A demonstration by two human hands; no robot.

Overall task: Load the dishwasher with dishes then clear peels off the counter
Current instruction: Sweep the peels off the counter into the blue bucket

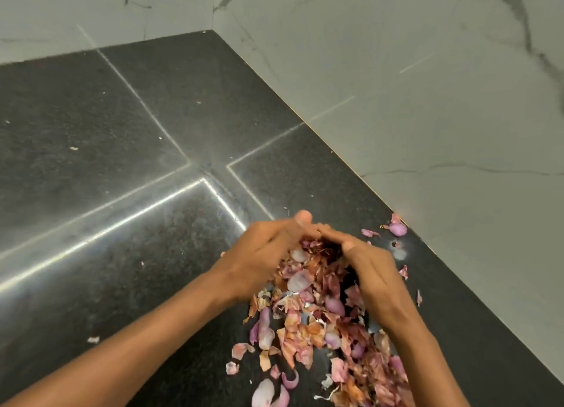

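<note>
— Near the corner where the marble wall meets the dark tabletop, see how both hands cup the onion peels?

— Yes. Left hand and right hand curve inward, fingertips almost meeting, each grip half-curled around the heap's far end, probably to rake it together.

— Plenty lies loose nearer the person, and a few peels sit by the wall.

— No dishwasher visible.
</note>
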